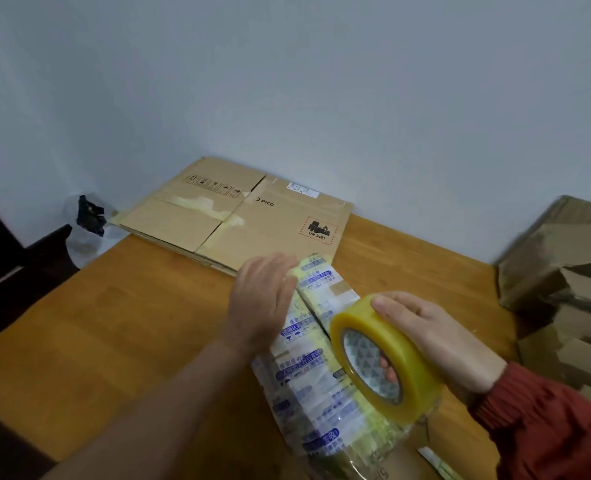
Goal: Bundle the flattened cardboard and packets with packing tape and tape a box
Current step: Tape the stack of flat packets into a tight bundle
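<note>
Head view: flat-fingered left hand [261, 299] is steadying blue-printed white plastic packets [301, 370]; right hand [436, 337] is gripping yellow packing-tape roll [410, 363] for wrapping.

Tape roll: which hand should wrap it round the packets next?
Right, most likely. The right hand grips the tape roll, fingers through its core, right over the packets. The left hand lies open against the packets, better placed to steady them.

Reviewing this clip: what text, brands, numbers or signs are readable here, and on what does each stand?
"PICO": on the flattened cardboard.
"UN 3481": on the red-bordered label on that cardboard.
Handling symbols and white sticker: too small to read.
Packets: blue print, blurred.
Tape roll: no text visible.
</note>
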